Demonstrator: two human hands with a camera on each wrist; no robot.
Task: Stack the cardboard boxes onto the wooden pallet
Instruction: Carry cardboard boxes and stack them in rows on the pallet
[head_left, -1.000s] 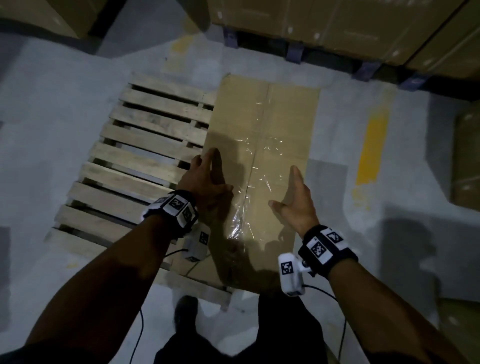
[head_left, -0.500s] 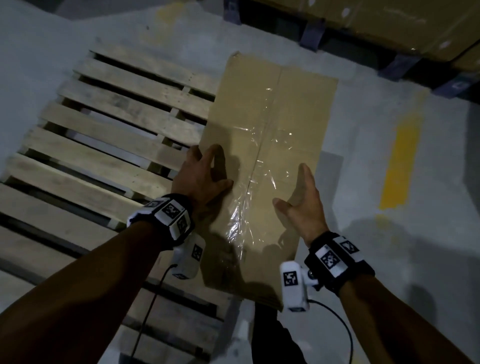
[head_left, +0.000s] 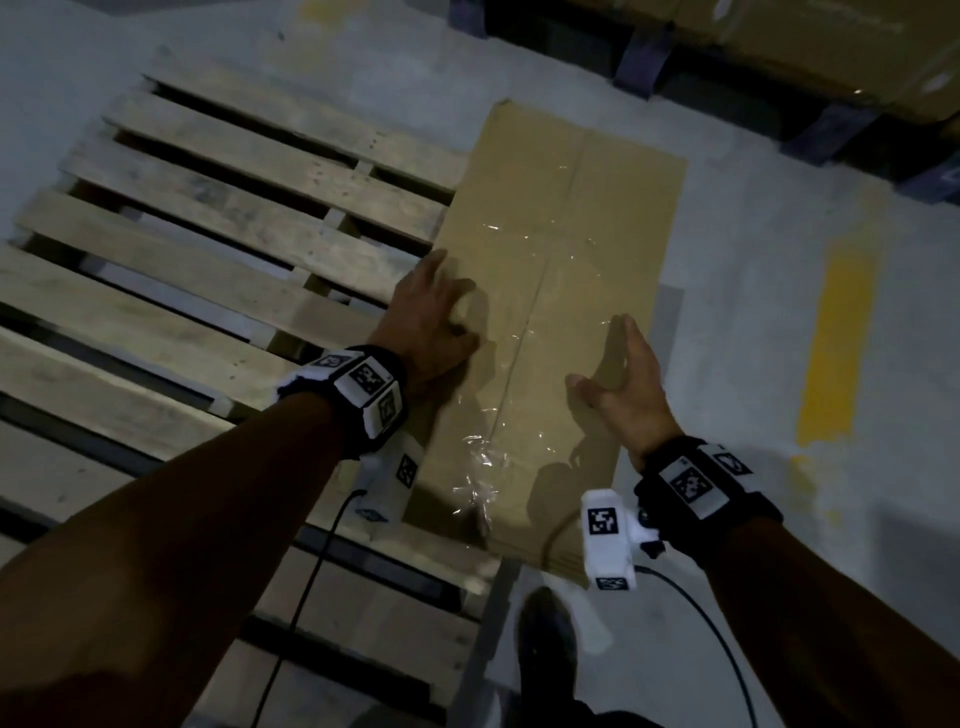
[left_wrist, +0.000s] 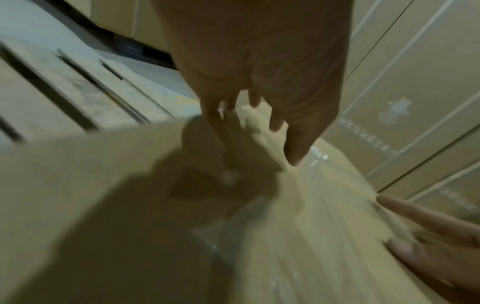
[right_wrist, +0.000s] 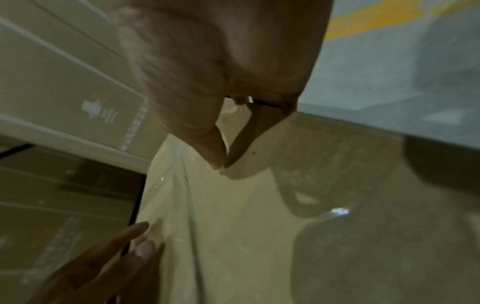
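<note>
A long flat cardboard box (head_left: 561, 249) with clear tape down its middle lies along the right edge of the wooden pallet (head_left: 208, 218). My left hand (head_left: 431, 322) rests on the box's left edge near me, fingers spread and fingertips touching the cardboard (left_wrist: 130, 205). My right hand (head_left: 623, 384) hovers over the box's right side, fingers straight and held together, holding nothing. In the right wrist view the thumb tip of my right hand (right_wrist: 221, 102) comes close to the box top (right_wrist: 233, 226). The box's near end is partly hidden by my wrists.
Stacks of large cardboard boxes (head_left: 779, 31) on dark blue pallet feet line the back. A yellow floor stripe (head_left: 836, 353) runs to the right on grey concrete. My dark shoe (head_left: 545, 639) stands at the pallet's near right corner. Bare pallet slats extend left.
The view has dropped closer to the pallet and box. Both hands stay over the near half of the box, the left still on its left edge; the box has not visibly shifted.
</note>
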